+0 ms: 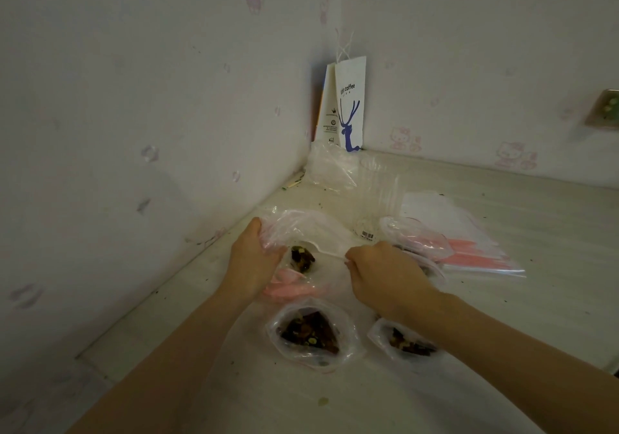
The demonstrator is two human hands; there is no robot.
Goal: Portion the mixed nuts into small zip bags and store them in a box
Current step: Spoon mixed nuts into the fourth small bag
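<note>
A small clear zip bag [303,232] with a pink strip lies between my hands, with a little clump of mixed nuts [302,259] inside. My left hand [256,259] grips its left edge. My right hand [385,274] pinches its right edge, fingers curled. Two filled bags lie nearer to me: one in the middle [311,333] and one under my right forearm [407,341]. Another bag [415,236] peeks out behind my right hand; what it holds is hidden.
A stack of empty zip bags with pink strips [469,249] lies to the right on the pale table [502,299]. A clear plastic container [378,196] and crumpled plastic [330,165] sit toward the corner, a white coffee paper bag [350,105] against the wall. Walls close in left and behind.
</note>
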